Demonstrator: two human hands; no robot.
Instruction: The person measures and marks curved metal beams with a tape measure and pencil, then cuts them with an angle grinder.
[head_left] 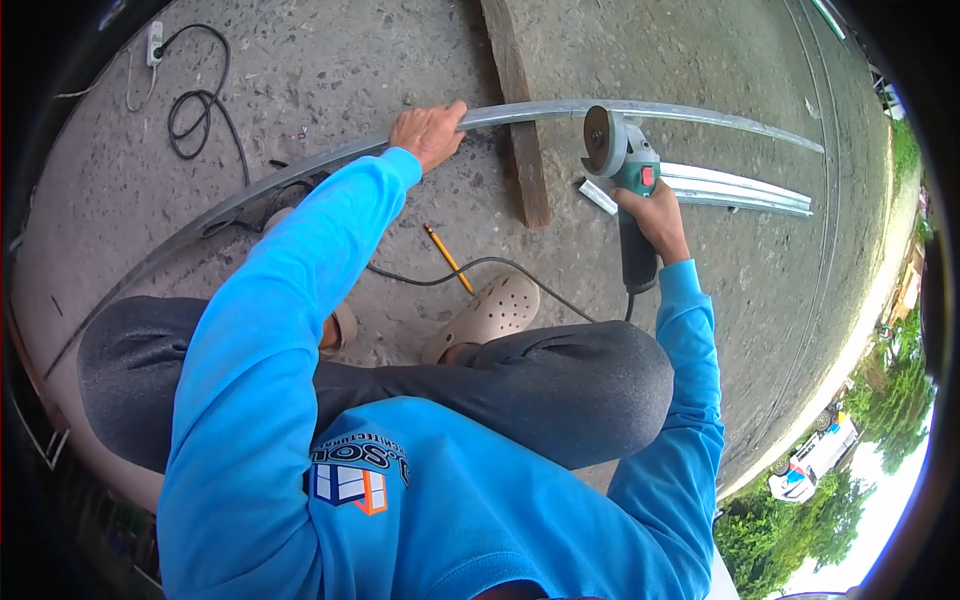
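Observation:
My left hand [428, 134] is closed around a long, thin metal channel [700, 112] that runs across the view and appears bowed by the lens. A wooden plank [520, 150] lies crosswise beneath the channel, just right of that hand. My right hand [656, 218] grips an angle grinder [637, 245] with a green and grey body and a red switch. The grinder's disc [601, 140] overlaps the channel's near edge in this view. Its cord [500, 262] trails left past my shoe.
More metal channels [745, 190] lie right of the grinder, with a short metal offcut [598, 196] beside it. A yellow pencil [448, 256] rests on the concrete floor [370, 60] near my beige clog [495, 310]. Black cable loops [205, 100] lead to a white power strip [155, 42].

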